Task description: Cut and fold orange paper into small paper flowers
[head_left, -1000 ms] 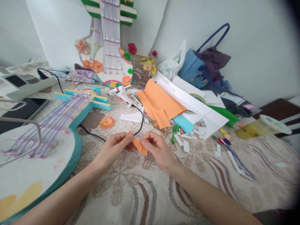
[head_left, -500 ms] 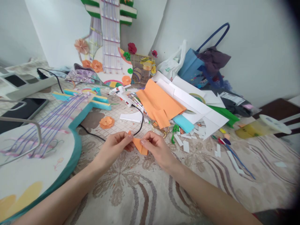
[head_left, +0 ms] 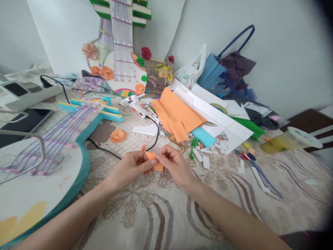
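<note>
The left hand point(head_left: 130, 167) and right hand point(head_left: 176, 164) pinch a small piece of orange paper point(head_left: 159, 167) between thumbs and fingers, the thumb tips close together; the piece is held above the cloth-covered desk point(head_left: 127, 218). An orange paper flower point(head_left: 118, 135) lies beyond the left hand, a white glue gun point(head_left: 137, 107) farther back. A guitar-shaped model point(head_left: 44, 194) occupies the left side.

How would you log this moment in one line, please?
left hand: pinches orange piece | right hand: pinches same piece | beyond hands: loose flower, glue gun | left side: teal guitar
</note>
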The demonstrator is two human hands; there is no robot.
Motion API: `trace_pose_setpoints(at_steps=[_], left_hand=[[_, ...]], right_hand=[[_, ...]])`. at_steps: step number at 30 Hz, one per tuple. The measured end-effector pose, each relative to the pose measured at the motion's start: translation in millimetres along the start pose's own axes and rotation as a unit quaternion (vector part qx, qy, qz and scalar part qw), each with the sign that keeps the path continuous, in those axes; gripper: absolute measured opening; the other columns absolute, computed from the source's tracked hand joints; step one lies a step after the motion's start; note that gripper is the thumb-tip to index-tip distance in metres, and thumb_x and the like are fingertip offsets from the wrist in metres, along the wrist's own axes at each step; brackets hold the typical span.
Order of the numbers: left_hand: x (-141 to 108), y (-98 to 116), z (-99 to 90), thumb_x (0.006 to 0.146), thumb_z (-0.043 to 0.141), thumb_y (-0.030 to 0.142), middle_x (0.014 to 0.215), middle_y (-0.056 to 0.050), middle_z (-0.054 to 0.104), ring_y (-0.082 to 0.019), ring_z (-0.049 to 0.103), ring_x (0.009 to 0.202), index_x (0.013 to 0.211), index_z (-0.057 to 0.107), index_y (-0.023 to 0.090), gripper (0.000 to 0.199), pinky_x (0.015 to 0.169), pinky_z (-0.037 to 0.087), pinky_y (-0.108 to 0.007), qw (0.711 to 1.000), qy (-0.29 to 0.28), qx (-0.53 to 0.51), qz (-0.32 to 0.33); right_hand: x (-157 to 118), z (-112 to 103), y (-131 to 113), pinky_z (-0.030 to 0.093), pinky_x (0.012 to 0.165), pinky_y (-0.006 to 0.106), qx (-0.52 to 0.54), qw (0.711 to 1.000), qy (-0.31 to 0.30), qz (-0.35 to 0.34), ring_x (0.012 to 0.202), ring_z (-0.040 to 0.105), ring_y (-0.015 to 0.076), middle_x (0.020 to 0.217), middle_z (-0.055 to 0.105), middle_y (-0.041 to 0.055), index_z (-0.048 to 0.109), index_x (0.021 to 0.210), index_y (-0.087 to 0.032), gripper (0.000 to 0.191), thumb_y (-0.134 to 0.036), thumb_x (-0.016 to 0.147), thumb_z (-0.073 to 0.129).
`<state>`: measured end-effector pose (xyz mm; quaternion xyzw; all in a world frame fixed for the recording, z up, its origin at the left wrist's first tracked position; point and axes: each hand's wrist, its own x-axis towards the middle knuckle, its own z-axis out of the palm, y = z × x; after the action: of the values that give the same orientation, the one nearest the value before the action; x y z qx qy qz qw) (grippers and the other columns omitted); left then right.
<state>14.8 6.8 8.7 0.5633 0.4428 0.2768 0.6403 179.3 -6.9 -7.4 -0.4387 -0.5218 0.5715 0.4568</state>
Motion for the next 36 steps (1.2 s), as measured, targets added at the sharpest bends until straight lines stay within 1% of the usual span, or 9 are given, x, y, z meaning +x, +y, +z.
trace_pose_setpoints(at_steps=[4,9,12,17,23,26,30,33,36], left_hand=[[1,-4,-0.9,0.075,0.062,0.037,0.061,-0.001,0.061,-0.012,0.053,0.057,0.073,0.064,0.014,0.023,0.055,0.041,-0.023,1.0,0.001,0.03,0.007],[1,-6,2.0,0.07,0.067,0.029,0.077,-0.004,0.067,-0.016,0.061,0.07,0.081,0.064,0.015,0.018,0.064,0.046,-0.026,0.999,-0.028,-0.016,0.004],[1,-7,4.3,0.069,0.068,0.024,0.077,-0.004,0.067,-0.016,0.062,0.07,0.078,0.064,0.015,0.014,0.065,0.046,-0.026,0.999,-0.025,-0.027,0.011],[0,-5,2.6,0.068,0.069,0.028,0.08,-0.005,0.069,-0.02,0.063,0.075,0.08,0.064,0.016,0.018,0.067,0.047,-0.029,0.999,-0.036,-0.033,0.014],[0,0,-0.7,0.075,0.062,0.038,0.06,0.002,0.058,-0.012,0.052,0.057,0.068,0.061,0.016,0.023,0.056,0.04,-0.023,0.998,0.051,-0.006,0.022],[0,0,-0.9,0.076,0.061,0.036,0.06,0.002,0.058,-0.011,0.05,0.058,0.068,0.059,0.016,0.022,0.057,0.038,-0.022,0.997,0.073,-0.011,0.027],[1,0,0.3,0.076,0.061,0.035,0.062,0.001,0.059,-0.012,0.051,0.059,0.069,0.058,0.016,0.021,0.058,0.04,-0.023,0.995,0.087,-0.032,0.03],[1,0,2.1,0.075,0.062,0.035,0.061,0.001,0.058,-0.012,0.051,0.058,0.067,0.058,0.016,0.021,0.058,0.04,-0.023,0.994,0.096,-0.034,0.029],[1,0,2.8,0.075,0.062,0.037,0.06,0.002,0.058,-0.012,0.051,0.058,0.066,0.057,0.017,0.023,0.057,0.039,-0.023,0.994,0.099,-0.04,0.022]], right_hand=[[-1,1,1,0.036,0.049,0.02,0.007,1.0,-0.009,0.013,0.051,0.042,0.0084,0.059,0.047,-0.0045,0.051,0.071,-0.018,0.019,-0.031,0.082,0.058],[0,1,2,0.034,0.046,0.02,0.013,1.0,0.011,0.003,0.05,0.042,0.0078,0.058,0.046,-0.0049,0.05,0.07,-0.018,0.02,-0.032,0.08,0.059],[0,1,4,0.032,0.045,0.019,0.013,1.0,0.01,0.003,0.049,0.041,0.0075,0.056,0.046,-0.0053,0.051,0.07,-0.017,0.019,-0.032,0.08,0.06],[0,1,5,0.033,0.044,0.019,0.017,1.0,0.006,0.012,0.049,0.042,0.0077,0.056,0.046,-0.0049,0.05,0.069,-0.018,0.02,-0.032,0.08,0.06],[0,0,-2,0.038,0.045,0.02,0.023,0.999,-0.031,0.038,0.051,0.046,0.0093,0.06,0.049,-0.0032,0.05,0.074,-0.019,0.027,-0.044,0.084,0.053],[0,-1,-7,0.04,0.045,0.021,0.054,0.994,-0.062,0.07,0.051,0.048,0.0099,0.061,0.051,-0.0025,0.05,0.077,-0.019,0.033,-0.05,0.085,0.048],[0,-1,-8,0.035,0.042,0.019,0.02,0.99,-0.09,0.103,0.048,0.045,0.0074,0.065,0.054,-0.0025,0.056,0.083,-0.017,0.024,-0.038,0.074,0.065],[0,0,-6,0.035,0.044,0.019,-0.022,0.992,-0.079,0.098,0.048,0.044,0.0068,0.065,0.054,-0.0031,0.058,0.088,-0.016,0.019,-0.029,0.075,0.064],[0,0,-6,0.036,0.045,0.019,-0.064,0.992,-0.081,0.074,0.049,0.044,0.0076,0.064,0.053,-0.0032,0.057,0.088,-0.016,0.018,-0.029,0.077,0.061]])
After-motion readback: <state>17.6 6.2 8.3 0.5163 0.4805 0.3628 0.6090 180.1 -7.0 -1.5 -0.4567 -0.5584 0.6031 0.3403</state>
